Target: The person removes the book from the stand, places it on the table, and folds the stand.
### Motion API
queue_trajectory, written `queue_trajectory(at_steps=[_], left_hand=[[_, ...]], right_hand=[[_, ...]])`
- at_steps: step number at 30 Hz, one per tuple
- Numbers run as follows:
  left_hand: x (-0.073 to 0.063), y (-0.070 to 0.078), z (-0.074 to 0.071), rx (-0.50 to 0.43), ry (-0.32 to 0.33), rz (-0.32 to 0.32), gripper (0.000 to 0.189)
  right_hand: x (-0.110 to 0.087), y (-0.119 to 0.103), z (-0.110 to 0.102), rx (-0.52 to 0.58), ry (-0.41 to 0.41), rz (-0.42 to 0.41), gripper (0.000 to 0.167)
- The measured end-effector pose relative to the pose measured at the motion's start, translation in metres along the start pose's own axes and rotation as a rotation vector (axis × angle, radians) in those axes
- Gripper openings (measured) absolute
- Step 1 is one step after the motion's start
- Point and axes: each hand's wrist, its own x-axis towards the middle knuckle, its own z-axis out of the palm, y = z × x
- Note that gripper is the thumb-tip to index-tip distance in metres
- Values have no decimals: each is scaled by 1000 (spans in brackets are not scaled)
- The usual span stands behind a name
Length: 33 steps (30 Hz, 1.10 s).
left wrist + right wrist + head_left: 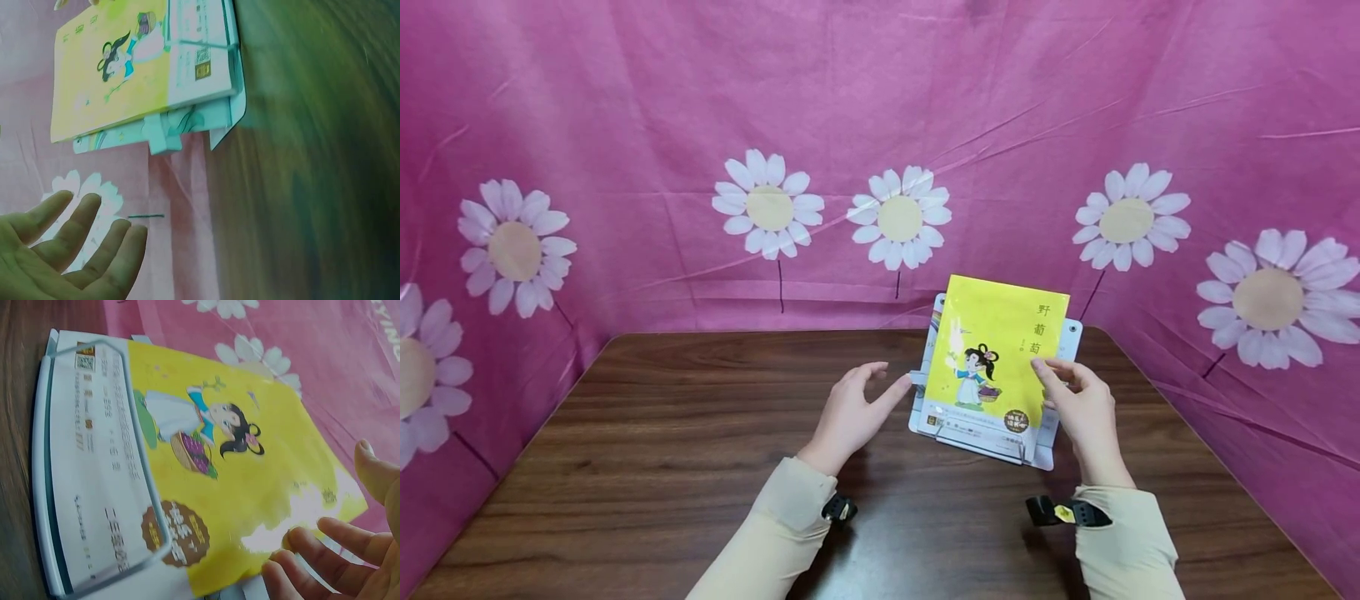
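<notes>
Wood-grain worktop (700,467) supports yellow book (1000,362) on stand (1068,344); left hand (850,417) and right hand (1087,417) flank it, fingers loosely spread.

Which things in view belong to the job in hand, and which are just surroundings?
In the job:
- yellow book, resting on the stand
- pale book stand
- left hand, near the stand's side
- right hand, at the book's edge, contact unclear

Surroundings:
- wooden table
- pink daisy cloth
- black wrist straps

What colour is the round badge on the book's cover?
The round badge is brown; the right wrist view shows it best.
</notes>
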Motion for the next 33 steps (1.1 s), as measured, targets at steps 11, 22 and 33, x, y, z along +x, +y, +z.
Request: queue_trajectory(at_steps=[11,22,33], left_hand=[[6,-7,26,-77,-83,-21,59],[11,-15,45,-156,-180,-80,54],[9,-15,59,-213,-225,-117,56]], right_hand=[[7,9,-8,70,-4,93,63],[10,21,-11,-14,-100,128,67],[12,27,-8,-34,-151,144,71]])
